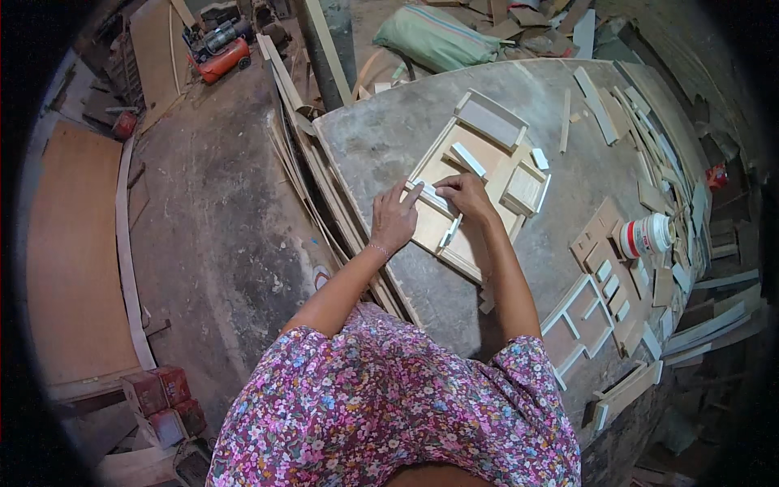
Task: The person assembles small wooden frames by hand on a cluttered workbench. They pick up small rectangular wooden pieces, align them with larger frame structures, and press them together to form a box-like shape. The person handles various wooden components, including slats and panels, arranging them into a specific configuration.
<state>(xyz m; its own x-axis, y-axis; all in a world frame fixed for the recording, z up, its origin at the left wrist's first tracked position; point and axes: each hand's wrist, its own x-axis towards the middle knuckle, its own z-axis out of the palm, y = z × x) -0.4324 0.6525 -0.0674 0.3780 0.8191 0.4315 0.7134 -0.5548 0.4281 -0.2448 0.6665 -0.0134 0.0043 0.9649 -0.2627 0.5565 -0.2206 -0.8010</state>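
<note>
A shallow wooden frame point(464, 258) with a thin panel base and several raised parts lies at an angle on the worktable. Along its left side, a short wooden strip point(432, 197) with a white edge stands inside the frame. My left hand point(393, 223) is closed at the strip's left end, thumb on the inner side and fingers at the outer wall. At the other end, my right hand point(468, 197) pinches the strip, its fingertips partly hidden. Just beyond, a white-edged divider point(468, 160) stands in the frame. A small box section point(523, 188) sits at its right side.
A white glue bottle point(646, 236) with a red band lies at the right, near small white-edged blocks point(611, 286) and a thin lattice frame point(578, 318). Wood strips point(596, 105) crowd the table's far right. A green sack point(438, 36) and red compressor point(225, 62) are beyond.
</note>
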